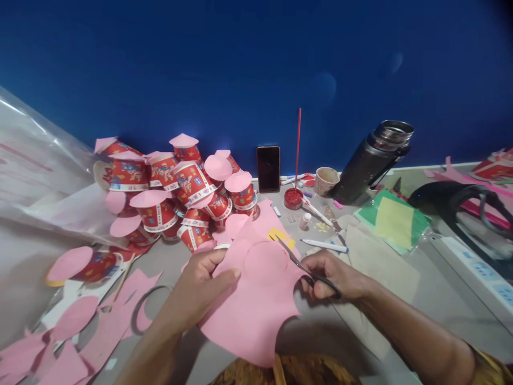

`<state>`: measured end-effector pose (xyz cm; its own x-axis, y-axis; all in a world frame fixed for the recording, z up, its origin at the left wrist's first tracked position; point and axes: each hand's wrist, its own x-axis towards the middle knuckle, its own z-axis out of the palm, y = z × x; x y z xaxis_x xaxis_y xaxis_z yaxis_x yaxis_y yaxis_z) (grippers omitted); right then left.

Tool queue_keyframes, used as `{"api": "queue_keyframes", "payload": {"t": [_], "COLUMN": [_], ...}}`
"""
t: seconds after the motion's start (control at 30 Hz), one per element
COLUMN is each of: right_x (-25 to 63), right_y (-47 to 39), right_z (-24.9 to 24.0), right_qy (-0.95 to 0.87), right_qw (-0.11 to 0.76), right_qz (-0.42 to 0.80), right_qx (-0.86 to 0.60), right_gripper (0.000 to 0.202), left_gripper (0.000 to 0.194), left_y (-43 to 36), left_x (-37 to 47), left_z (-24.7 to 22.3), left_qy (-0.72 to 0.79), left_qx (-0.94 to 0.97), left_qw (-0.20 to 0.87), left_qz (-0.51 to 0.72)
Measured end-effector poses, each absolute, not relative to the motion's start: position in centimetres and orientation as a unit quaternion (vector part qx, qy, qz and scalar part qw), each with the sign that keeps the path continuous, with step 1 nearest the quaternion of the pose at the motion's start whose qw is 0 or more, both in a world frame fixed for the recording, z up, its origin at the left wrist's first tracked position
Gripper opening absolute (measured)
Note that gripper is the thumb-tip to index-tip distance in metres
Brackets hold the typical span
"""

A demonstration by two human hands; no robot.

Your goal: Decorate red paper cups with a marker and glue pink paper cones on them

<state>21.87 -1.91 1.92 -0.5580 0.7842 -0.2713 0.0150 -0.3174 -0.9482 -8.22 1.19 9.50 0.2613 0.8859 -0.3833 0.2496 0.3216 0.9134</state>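
Wall [240,64] of deep blue rises behind the grey tabletop [444,310], seen from where I stand. Red paper cups [192,184] with pink caps [183,140] heap up on the left. At the near side, a pink sheet [256,305] is held up: left hand [208,280] pinching its left side, right hand [332,275] clasping scissors [294,258], blades at its upper-right edge

Pink paper [256,305], patterned red-and-white cups [190,182], deep blue wall [240,69], black flask [360,168].

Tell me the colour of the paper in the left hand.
Pink; the paper shows best in the head view.
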Motion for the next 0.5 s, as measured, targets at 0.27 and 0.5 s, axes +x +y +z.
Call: {"api": "queue_keyframes", "payload": {"t": [0.27, 0.5], "right_x": [21.75, 21.63], "right_y": [-1.78, -1.71], "right_z": [2.51, 2.5], "right_qy": [-0.519, -0.516], "right_qw": [0.264, 0.252], "right_qz": [0.716, 0.721], "right_qx": [-0.385, -0.388], "right_gripper": [0.053, 0.056], "left_gripper": [0.031, 0.024], "left_y": [1.16, 1.64], "left_x": [-8.42, -8.54], "left_z": [9.7, 10.17], "left_qy": [0.531, 0.527], "left_qx": [0.535, 0.566], "left_qw": [0.604, 0.58], "left_qz": [0.259, 0.257]}}
